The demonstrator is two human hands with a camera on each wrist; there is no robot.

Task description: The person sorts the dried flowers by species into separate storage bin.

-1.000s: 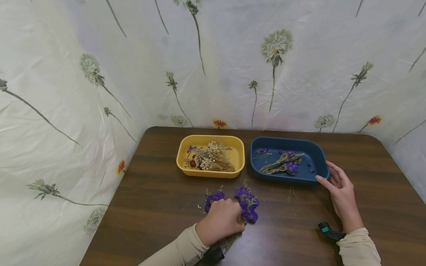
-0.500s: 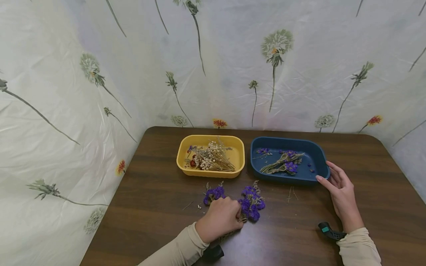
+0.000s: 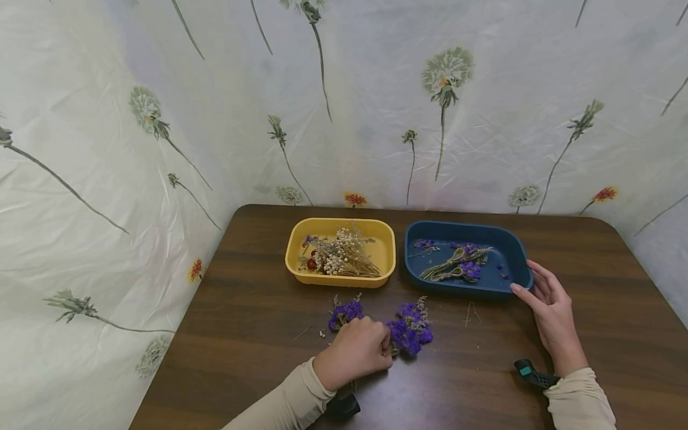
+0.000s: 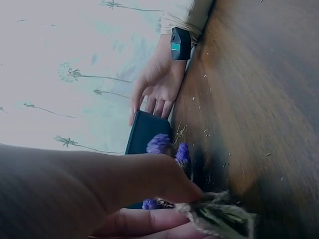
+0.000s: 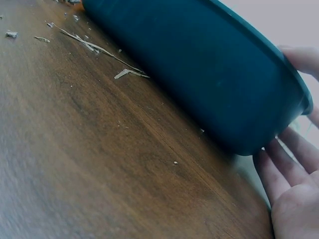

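Thumb and fingers of your left hand (image 3: 356, 352) are pinching the twine-tied stems (image 4: 223, 216) of a purple flower bunch (image 3: 411, 333), its blooms showing between that hand and the blue tray (image 3: 464, 290). Your right hand (image 3: 551, 316) is gripping the tray's near right corner, thumb apart from the fingers. Another purple cluster (image 3: 346, 313) is showing beyond your left knuckles.
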